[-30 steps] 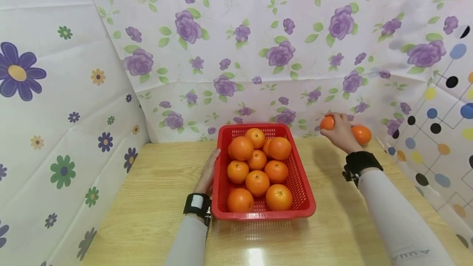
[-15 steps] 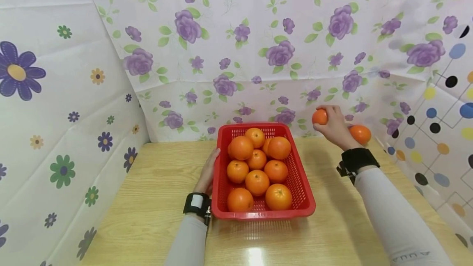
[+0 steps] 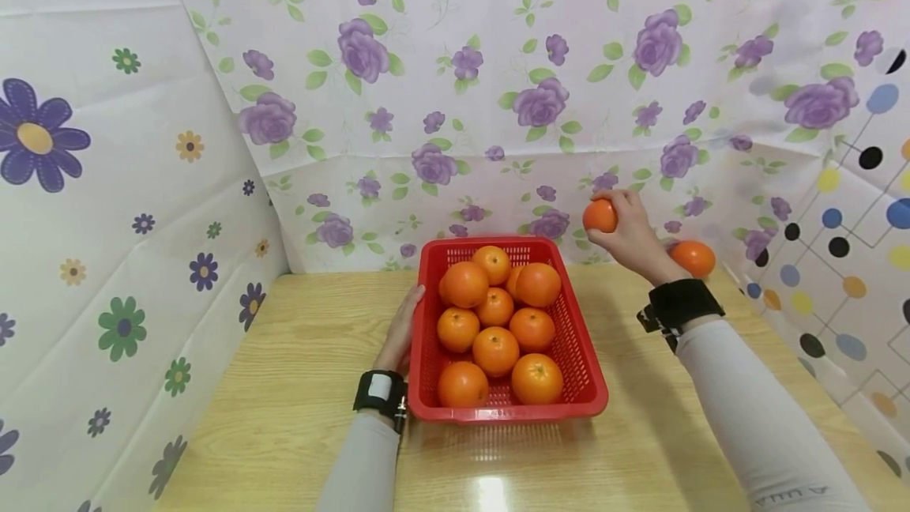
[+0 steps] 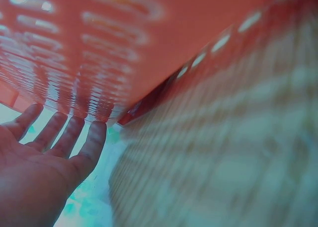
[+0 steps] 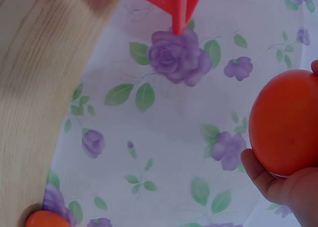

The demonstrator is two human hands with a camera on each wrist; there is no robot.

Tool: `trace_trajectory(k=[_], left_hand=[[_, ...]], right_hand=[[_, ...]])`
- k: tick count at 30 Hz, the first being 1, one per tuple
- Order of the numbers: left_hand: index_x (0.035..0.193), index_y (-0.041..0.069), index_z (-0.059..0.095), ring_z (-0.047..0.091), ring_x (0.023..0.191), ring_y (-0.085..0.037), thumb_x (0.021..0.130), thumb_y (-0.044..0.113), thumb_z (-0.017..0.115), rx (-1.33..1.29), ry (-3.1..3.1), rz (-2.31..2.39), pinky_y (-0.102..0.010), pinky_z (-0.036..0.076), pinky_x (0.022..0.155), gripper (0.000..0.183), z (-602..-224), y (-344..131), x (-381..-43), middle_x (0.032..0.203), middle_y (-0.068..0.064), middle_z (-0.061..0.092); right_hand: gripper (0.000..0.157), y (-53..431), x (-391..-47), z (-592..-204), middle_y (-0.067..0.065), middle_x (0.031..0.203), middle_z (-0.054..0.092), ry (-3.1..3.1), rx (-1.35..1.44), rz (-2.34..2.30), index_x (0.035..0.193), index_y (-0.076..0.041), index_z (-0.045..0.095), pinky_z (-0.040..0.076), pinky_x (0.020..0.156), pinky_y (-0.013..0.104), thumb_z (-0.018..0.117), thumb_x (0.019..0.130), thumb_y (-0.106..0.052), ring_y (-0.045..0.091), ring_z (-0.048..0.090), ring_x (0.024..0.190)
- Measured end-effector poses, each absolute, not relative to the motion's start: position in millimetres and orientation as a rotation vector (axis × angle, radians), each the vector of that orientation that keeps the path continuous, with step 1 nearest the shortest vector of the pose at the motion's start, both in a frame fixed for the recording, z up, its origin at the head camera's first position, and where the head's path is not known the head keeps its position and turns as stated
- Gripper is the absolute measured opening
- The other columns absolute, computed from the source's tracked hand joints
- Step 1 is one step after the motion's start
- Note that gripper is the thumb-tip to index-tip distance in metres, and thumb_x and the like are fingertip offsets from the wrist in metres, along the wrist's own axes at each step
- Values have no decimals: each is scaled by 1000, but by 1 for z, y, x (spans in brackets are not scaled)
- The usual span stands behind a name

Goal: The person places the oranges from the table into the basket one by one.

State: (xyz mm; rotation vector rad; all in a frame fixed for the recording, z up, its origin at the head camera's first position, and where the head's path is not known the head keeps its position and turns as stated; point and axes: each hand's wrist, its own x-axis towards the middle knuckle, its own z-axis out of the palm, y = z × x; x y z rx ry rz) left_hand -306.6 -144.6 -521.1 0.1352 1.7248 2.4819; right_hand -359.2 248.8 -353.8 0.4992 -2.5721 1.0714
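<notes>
My right hand (image 3: 634, 237) grips an orange (image 3: 600, 216) in the air, right of the basket and in front of the flowered backdrop. The same orange (image 5: 287, 122) fills the right edge of the right wrist view, with only part of the hand showing around it. A red plastic basket (image 3: 592, 354) full of oranges stands mid-table. My left hand (image 3: 400, 332) lies along its left side. In the left wrist view, the spread, nearly straight fingers (image 4: 92, 142) reach the slotted basket wall; the thumb cannot be made out.
Another orange (image 3: 693, 259) lies at the table's back right, close to the backdrop and partly behind my right hand. Patterned cloth hangs behind the wooden table (image 3: 298, 401) and along its left and right sides.
My right hand has lifted the orange up and carried it leftward, away from the other orange at the back right. The left hand and the basket have stayed in place.
</notes>
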Motion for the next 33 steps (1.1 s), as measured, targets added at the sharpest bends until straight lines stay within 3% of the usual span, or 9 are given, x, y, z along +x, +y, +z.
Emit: trace_trajectory(k=[9, 17, 28, 33], left_hand=[[161, 23, 34, 42, 145, -27, 107, 54, 50, 123, 1729, 2482, -51, 36, 119, 64, -521, -145, -306, 158, -4, 43], [164, 20, 29, 37, 148, -28, 108, 53, 47, 148, 1732, 2483, -53, 33, 121, 67, -522, -145, -306, 162, -7, 38], [162, 20, 32, 41, 146, -28, 107, 54, 50, 111, 1745, 2483, -51, 36, 119, 66, -522, -145, -308, 160, -7, 41], [163, 20, 28, 39, 147, -29, 107, 54, 50, 93, 1759, 2474, -52, 35, 120, 70, -522, -145, -308, 162, -7, 37]], right_hand=[[52, 235, -352, -345, 30, 138, 35, -2597, 605, 1067, 140, -1, 50, 52, 91, 62, 70, 92, -4, 46, 50, 112], [53, 218, -341, -333, 25, 136, 40, -2690, 758, 1005, 139, -2, 51, 54, 88, 54, 71, 90, -5, 40, 54, 108], [51, 196, -331, -326, 19, 129, 44, -2772, 907, 977, 134, -7, 57, 54, 90, 47, 72, 85, -4, 34, 55, 106], [50, 186, -329, -327, 20, 128, 46, -2752, 962, 942, 132, -8, 58, 55, 84, 44, 73, 84, -6, 33, 56, 102]])
